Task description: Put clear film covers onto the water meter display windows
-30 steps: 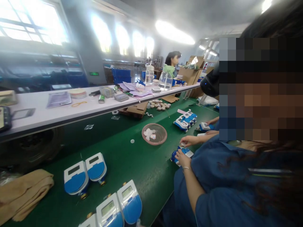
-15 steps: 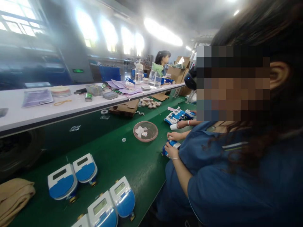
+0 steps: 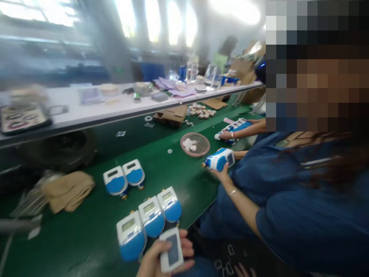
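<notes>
My left hand (image 3: 154, 259), palm up at the bottom of the view, is closed around a small white rectangular case with a dark grey window (image 3: 173, 252). Its thumb lies over the left edge and the fingers curl round the right. Just beyond it, a row of three white-and-blue water meters (image 3: 152, 216) rests on the green bench, displays facing up. Farther back stands a pair of similar meters (image 3: 115, 184). At the bottom edge, blurred, only the spread fingers of my right hand (image 3: 244, 271) show, apart from anything they might hold.
A co-worker in a blue uniform sits at right, both hands on a blue-and-white meter (image 3: 220, 159). Another person's hand (image 3: 227, 134) is beyond. A pink bowl (image 3: 208, 150) holds white pieces. Brown cloth (image 3: 70, 190) lies left. A loaded shelf (image 3: 95, 111) overhangs the bench.
My view has swung left and down, bringing my hands and the white case into sight. The co-worker's meter is now raised and turned.
</notes>
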`<action>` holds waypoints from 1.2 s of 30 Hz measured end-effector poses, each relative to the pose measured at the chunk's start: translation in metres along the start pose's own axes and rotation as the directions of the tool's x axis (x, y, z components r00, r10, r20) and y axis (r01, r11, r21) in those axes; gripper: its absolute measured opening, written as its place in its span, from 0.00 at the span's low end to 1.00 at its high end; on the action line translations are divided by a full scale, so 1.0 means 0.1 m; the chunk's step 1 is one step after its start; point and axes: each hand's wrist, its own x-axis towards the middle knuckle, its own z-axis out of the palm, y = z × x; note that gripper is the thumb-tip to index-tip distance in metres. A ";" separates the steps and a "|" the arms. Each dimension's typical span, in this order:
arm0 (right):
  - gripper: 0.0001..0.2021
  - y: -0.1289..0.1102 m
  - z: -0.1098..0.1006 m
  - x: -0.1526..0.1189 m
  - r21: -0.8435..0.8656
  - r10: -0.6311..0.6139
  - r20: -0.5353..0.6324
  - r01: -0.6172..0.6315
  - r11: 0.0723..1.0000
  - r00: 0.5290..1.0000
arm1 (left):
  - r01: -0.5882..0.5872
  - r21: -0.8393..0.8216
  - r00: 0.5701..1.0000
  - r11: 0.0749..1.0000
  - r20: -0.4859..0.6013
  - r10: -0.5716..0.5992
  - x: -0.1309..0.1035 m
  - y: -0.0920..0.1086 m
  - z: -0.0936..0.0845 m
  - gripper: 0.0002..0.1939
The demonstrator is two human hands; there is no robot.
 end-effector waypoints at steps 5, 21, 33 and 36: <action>0.14 -0.01 -0.07 -0.50 0.046 -0.104 0.386 0.093 0.995 0.917 | 0.066 -0.299 0.996 0.952 -0.031 -0.079 -0.21 0.03 -0.09 0.23; 0.07 -1.97 0.34 -0.22 0.415 -0.688 0.332 0.556 0.721 0.645 | -0.173 -0.291 0.977 0.941 -0.168 0.127 -0.27 0.15 -0.06 0.23; 0.13 -2.13 0.40 0.05 0.164 -0.977 0.139 0.969 0.184 0.162 | -0.215 -0.012 0.945 0.976 -0.256 0.205 -0.11 0.35 0.00 0.25; 0.13 -2.09 0.40 0.09 0.191 -0.977 0.122 0.962 0.196 0.175 | -0.213 0.045 0.952 0.976 -0.215 0.217 -0.11 0.34 -0.03 0.22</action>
